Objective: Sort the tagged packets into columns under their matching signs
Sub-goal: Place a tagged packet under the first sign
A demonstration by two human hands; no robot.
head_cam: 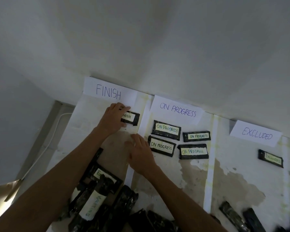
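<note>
Three paper signs lie along the wall: FINISH (pixel 108 93), ON PROGRESS (pixel 177 111) and EXCLUDED (pixel 256 135). My left hand (pixel 113 119) grips the left end of a black packet tagged FINISH (pixel 132 117) just below the FINISH sign. My right hand (pixel 140 153) rests flat, fingers spread, on the floor beside the white strip (pixel 141 121) between the first two columns. Several ON PROGRESS packets (pixel 166 130) lie under their sign. One EXCLUDED packet (pixel 271 158) lies under its sign.
A heap of unsorted black packets (pixel 97 195) lies at the bottom left, one tagged WAITING (pixel 92 205). More black packets (pixel 236 215) lie at the bottom right. A white cable (pixel 49 144) runs along the left. The wall (pixel 157 47) closes the far side.
</note>
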